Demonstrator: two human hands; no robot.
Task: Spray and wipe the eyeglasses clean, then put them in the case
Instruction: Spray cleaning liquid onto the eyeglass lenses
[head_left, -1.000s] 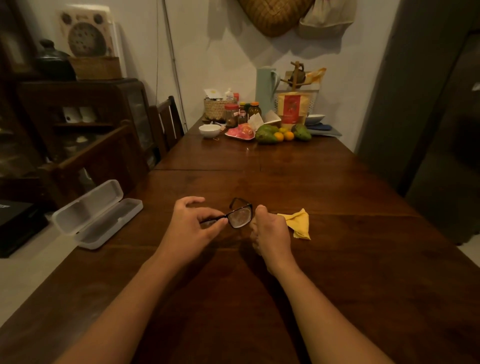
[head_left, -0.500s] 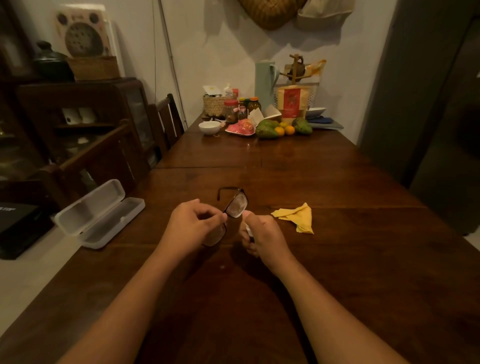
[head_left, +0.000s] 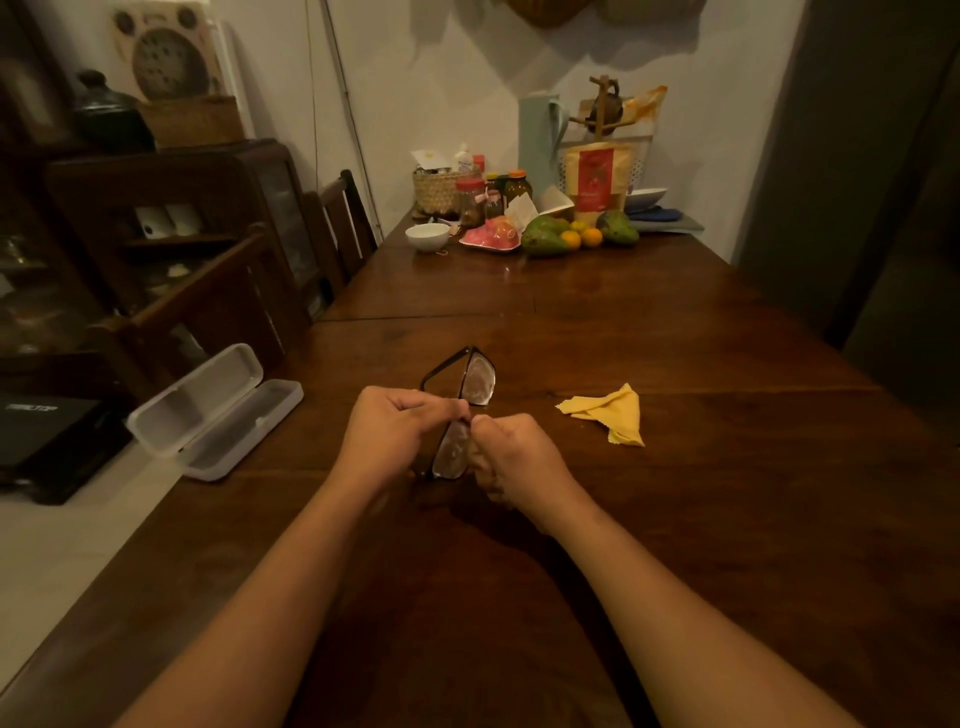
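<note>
Black-framed eyeglasses (head_left: 480, 382) stand on edge above the wooden table (head_left: 701, 545), one lens far, one near. Both lenses look misted with droplets. My left hand (head_left: 400, 431) pinches the frame at the bridge. Just right of the near lens, my right hand (head_left: 519, 462) is curled into a fist around a small spray bottle that is almost wholly hidden. A crumpled yellow cloth (head_left: 613, 415) lies on the table right of my hands. The clear plastic case (head_left: 218, 415) lies open at the table's left edge.
At the far end stand a white bowl (head_left: 427, 236), a pink plate (head_left: 491, 240), fruit (head_left: 576, 235), jars and a basket (head_left: 439, 189). Wooden chairs (head_left: 337, 223) and a dark cabinet (head_left: 171, 218) line the left side.
My left hand has turned the eyeglasses from lying crosswise to pointing away from me. My right fist has moved in close to the near lens.
</note>
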